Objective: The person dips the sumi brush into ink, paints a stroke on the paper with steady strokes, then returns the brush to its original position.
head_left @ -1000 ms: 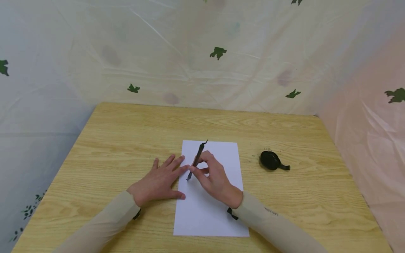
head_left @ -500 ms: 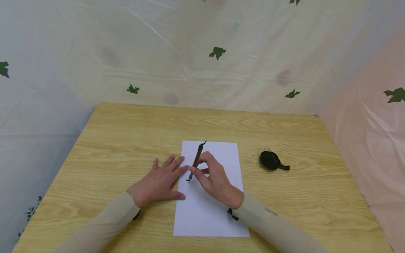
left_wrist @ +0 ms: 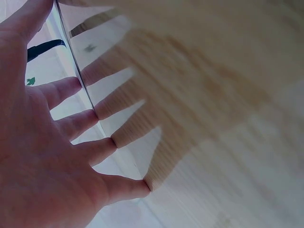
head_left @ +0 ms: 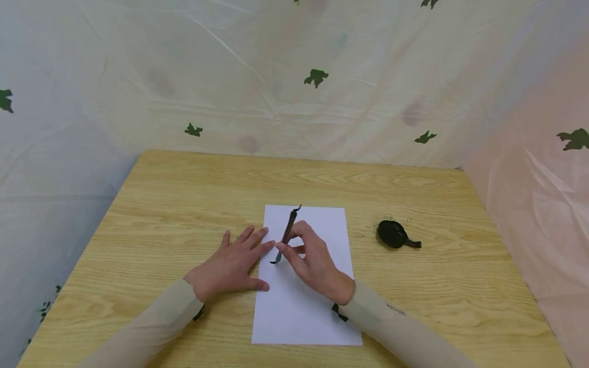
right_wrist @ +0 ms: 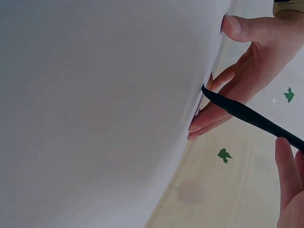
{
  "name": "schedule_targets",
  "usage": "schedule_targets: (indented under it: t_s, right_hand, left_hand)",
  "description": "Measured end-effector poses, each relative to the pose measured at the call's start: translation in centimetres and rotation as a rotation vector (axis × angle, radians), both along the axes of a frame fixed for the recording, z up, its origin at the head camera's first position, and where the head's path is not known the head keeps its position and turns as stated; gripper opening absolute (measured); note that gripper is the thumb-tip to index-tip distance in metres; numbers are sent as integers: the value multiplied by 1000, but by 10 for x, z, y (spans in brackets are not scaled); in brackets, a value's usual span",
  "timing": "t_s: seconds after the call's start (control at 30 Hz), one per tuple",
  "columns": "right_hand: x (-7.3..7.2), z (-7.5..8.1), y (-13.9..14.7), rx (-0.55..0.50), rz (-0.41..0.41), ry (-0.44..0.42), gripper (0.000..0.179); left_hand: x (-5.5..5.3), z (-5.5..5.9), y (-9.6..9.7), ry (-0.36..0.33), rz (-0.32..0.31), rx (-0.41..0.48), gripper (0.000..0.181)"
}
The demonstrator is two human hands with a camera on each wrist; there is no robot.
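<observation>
My right hand (head_left: 317, 266) pinches a dark ink brush (head_left: 290, 227) between thumb and fingers, slanted over a white sheet of paper (head_left: 306, 322). At the brush's lower end a small black curve meets the paper's left part; whether it is bent bristle or a painted mark I cannot tell. In the right wrist view the brush tip (right_wrist: 206, 91) touches the sheet. My left hand (head_left: 232, 266) lies with fingers spread across the sheet's left edge, thumb and index finger on the paper. The left wrist view shows its fingertips pressed to the surface (left_wrist: 52, 156).
Right of the paper stands a small black round dish (head_left: 392, 233) with a short handle, dark specks on the wood behind it. The wooden table (head_left: 184, 189) meets pale curtains (head_left: 257, 102) with green bird shapes at the back and sides.
My right hand and the brush have shifted very slightly to the right, and the black curve at its tip looks a little longer. The left hand stays in place.
</observation>
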State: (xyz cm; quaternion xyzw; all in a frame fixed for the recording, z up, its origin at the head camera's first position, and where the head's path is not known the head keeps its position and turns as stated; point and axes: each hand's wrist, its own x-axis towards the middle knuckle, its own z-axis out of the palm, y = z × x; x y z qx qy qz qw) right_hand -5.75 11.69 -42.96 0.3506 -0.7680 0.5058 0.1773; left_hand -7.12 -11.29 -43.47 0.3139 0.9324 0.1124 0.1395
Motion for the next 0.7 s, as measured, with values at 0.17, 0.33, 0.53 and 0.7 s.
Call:
schedule_targets:
  t_s: [0.17,0.33,0.53,0.7]
  right_hand:
    - [0,0,1,-2,-2,7,25]
    - [0,0,1,-2,-6,18,26]
    - [0,1,2,1,-9,20,28]
    - [1,1,3,4,-14,12,31]
  left_hand:
    - [0,0,0,-1,2,-1,96]
    - [0,0,-1,1,2,-3,95]
    - [0,0,0,0,2,-13,95]
    - [0,1,0,-2,-3,-9,95]
